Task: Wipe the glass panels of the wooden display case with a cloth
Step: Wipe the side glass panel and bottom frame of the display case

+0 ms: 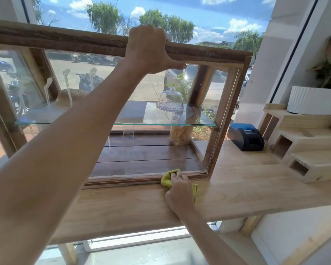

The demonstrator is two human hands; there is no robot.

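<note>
Since glass breaks and old wood splinters, these notes weigh how each thing is likely to handle.

Display case (225, 115): sits on a pale wooden counter (246, 188), filling the view from 9 to 2 o'clock; probably heavy and stiff, best steadied by its frame, never by the panes.
Left hand (151, 50): at 12 o'clock, fingers curled over the top rail (55, 40), thumb stretched along its underside; it grips bare wood, a sound hold.
Right hand (180, 192): near 5 o'clock, fingers bent down onto a yellow-green cloth (167, 179), pressing it against the bottom front rail.
Cloth: soft and limp, likely to bunch; a flat press should spread it better than a pinch.
Front opening: I cannot tell whether a pane stands there.
Glass shelf (161, 123): thin, with exposed edges, fragile; light pressure looks wise.
Glass dome (170, 101): on the shelf at 1 o'clock, probably easy to knock.
Black box (246, 137): on the counter at 3 o'clock, just beside the case.
</note>
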